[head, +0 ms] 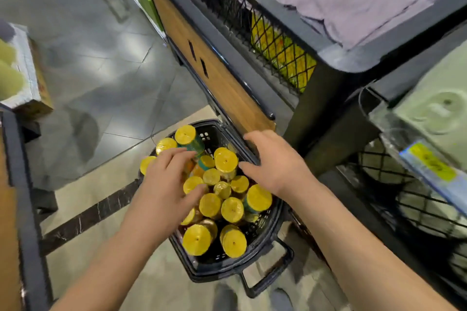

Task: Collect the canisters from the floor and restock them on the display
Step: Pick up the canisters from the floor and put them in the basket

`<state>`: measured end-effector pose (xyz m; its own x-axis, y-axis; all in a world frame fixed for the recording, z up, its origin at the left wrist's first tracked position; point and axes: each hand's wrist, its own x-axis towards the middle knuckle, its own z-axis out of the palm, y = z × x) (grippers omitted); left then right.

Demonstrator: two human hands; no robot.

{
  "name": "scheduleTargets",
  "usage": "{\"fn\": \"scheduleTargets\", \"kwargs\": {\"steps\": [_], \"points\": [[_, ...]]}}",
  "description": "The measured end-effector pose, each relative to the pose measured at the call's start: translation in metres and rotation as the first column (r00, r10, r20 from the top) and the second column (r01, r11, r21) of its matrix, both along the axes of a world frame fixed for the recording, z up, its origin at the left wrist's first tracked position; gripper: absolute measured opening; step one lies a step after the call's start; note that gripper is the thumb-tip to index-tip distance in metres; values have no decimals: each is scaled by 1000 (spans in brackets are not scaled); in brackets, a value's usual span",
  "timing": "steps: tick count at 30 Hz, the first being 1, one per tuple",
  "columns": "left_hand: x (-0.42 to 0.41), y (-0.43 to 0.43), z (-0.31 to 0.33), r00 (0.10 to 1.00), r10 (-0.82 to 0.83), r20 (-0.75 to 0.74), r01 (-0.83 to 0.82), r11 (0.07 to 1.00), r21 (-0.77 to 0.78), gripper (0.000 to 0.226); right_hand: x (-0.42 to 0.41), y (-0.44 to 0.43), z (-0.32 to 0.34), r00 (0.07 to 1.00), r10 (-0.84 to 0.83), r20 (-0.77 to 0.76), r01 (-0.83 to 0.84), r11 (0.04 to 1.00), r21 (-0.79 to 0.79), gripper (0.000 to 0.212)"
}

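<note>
A black plastic basket (pixel 267 247) stands on the floor, packed with several yellow-lidded canisters (pixel 226 161), most upright, a few leaning. My left hand (pixel 166 179) reaches over the basket's left side, fingers spread and lightly bent, touching the canister lids there. My right hand (pixel 273 161) hovers above the basket's far right rim with its fingers spread and holds nothing. Both forearms come in from the bottom of the view.
A wood-panelled display stand (pixel 214 68) with black wire mesh (pixel 275 40) rises right behind the basket. More mesh bins (pixel 417 199) with a yellow price tag are at the right. A cardboard box (pixel 27 73) sits on a shelf at the left. Grey floor tiles (pixel 101 58) stretch beyond.
</note>
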<state>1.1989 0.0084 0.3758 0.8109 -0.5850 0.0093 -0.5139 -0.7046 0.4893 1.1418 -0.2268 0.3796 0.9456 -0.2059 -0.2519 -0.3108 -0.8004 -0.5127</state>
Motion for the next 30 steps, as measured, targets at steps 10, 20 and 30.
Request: {"fn": "scheduleTargets", "kwargs": {"steps": [10, 20, 30], "points": [[13, -30, 268, 944, -124, 305, 173, 975, -139, 62, -38, -20, 271, 906, -103, 410, 167, 978, -122, 61], [65, -29, 397, 806, -392, 444, 526, 819, -231, 64, -74, 21, 421, 727, -304, 615, 571, 765, -297, 62], [97, 19, 422, 563, -724, 399, 812, 574, -104, 64, -95, 159, 444, 706, -518, 484, 701, 612, -366, 55]]}}
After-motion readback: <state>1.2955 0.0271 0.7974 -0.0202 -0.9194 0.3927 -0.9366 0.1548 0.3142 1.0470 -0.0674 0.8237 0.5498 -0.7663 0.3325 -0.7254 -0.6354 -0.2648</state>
